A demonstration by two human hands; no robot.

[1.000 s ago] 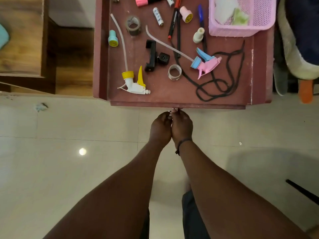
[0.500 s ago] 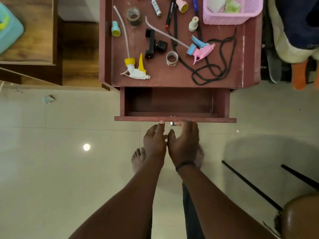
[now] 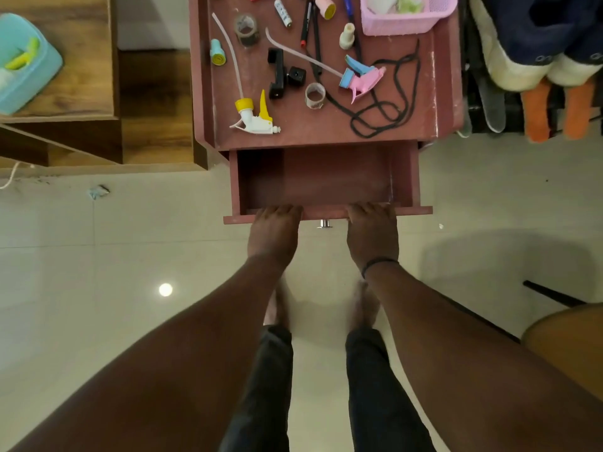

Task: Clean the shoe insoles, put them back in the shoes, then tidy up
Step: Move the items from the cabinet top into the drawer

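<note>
A dark red drawer [image 3: 326, 177] stands pulled out from under the small red table [image 3: 293, 135], and nothing shows inside it. My left hand [image 3: 274, 231] grips the drawer's front panel left of the metal knob [image 3: 324, 224], fingers hooked over the top edge. My right hand [image 3: 373, 234] grips the same panel right of the knob. A black shoelace [image 3: 388, 106] lies coiled on the tabletop. Shoes [image 3: 522, 44] stand at the far right, with a grey insole [image 3: 491, 106] and orange pieces [image 3: 535, 112] beside them.
On the tabletop lie a white and yellow sprayer head [image 3: 256, 120], a pink and blue sprayer head [image 3: 360, 79], tape rolls, pens, small caps and a pink basket [image 3: 404, 21]. A teal tub [image 3: 23, 66] sits on wooden furniture at left. A wooden stool [image 3: 567, 340] is at lower right.
Both hands pulled the drawer out by its knob, let go, then moved apart and took hold of the front panel's top edge on either side of the knob.
</note>
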